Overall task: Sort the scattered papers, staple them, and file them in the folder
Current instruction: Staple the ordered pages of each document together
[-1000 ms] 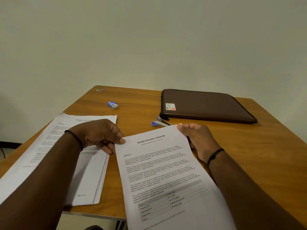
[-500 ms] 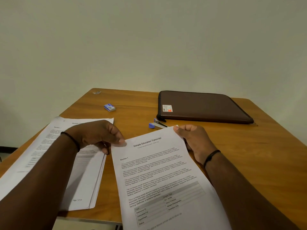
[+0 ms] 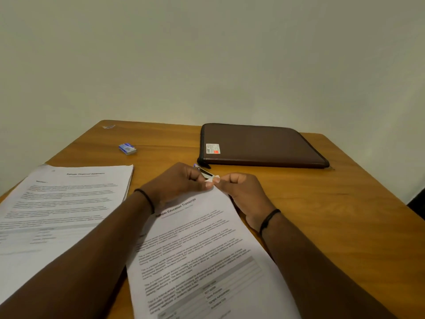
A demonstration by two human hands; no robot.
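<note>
The "Sample Education Transcript" papers (image 3: pixel 202 254) lie in front of me on the wooden table (image 3: pixel 333 203). My left hand (image 3: pixel 177 183) and my right hand (image 3: pixel 241 192) meet at the sheets' top right corner and both pinch it, with a small folded tip of paper between the fingertips. The blue stapler (image 3: pixel 203 172) lies just behind my left hand, mostly hidden by it. A second stack of printed papers (image 3: pixel 62 203) rests on the table to the left. The brown zip folder (image 3: pixel 259 145) lies shut at the back right.
A small blue box of staples (image 3: pixel 127 148) sits at the back left of the table. A tiny metallic scrap (image 3: pixel 108 127) lies near the far left corner. A plain wall stands behind the table.
My left hand has slid from the sheets' top left corner across to the top right corner, meeting my right hand. The stapler is now mostly covered. The view has tilted down slightly.
</note>
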